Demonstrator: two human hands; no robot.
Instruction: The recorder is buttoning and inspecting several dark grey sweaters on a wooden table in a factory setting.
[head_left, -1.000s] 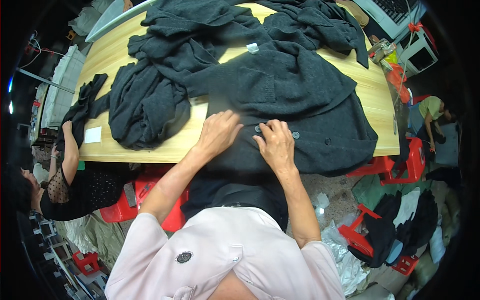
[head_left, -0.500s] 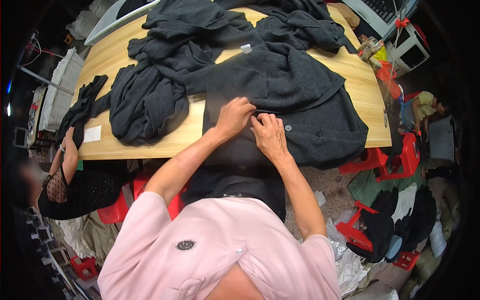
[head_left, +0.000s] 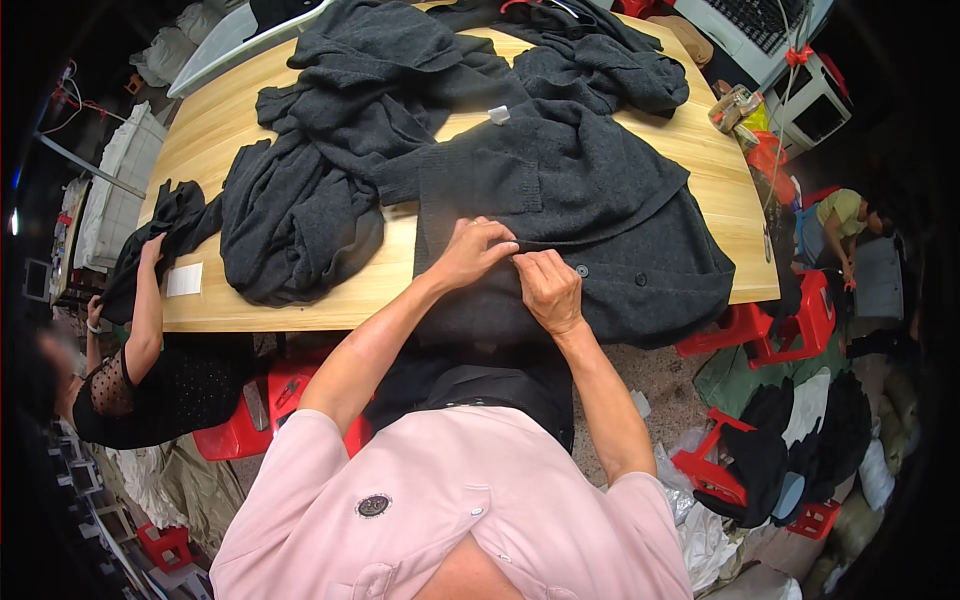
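A dark grey knitted cardigan (head_left: 600,200) lies spread on the wooden table (head_left: 215,130), its lower part hanging over the near edge. My left hand (head_left: 472,250) and my right hand (head_left: 548,288) meet at its front placket, both pinching the edge of the fabric. Two dark buttons (head_left: 582,270) show on the placket just right of my right hand. A small white tag (head_left: 498,114) sits at the cardigan's collar.
A heap of other dark grey knitwear (head_left: 320,170) covers the table's left and far side. A person at the left (head_left: 140,370) holds a dark garment. A white label (head_left: 184,280) lies near them. Red plastic stools (head_left: 780,330) stand on the right, where another person (head_left: 845,215) sits.
My two hands have closed in on each other along the cardigan's front edge, from lying flat and apart to pinching the placket together.
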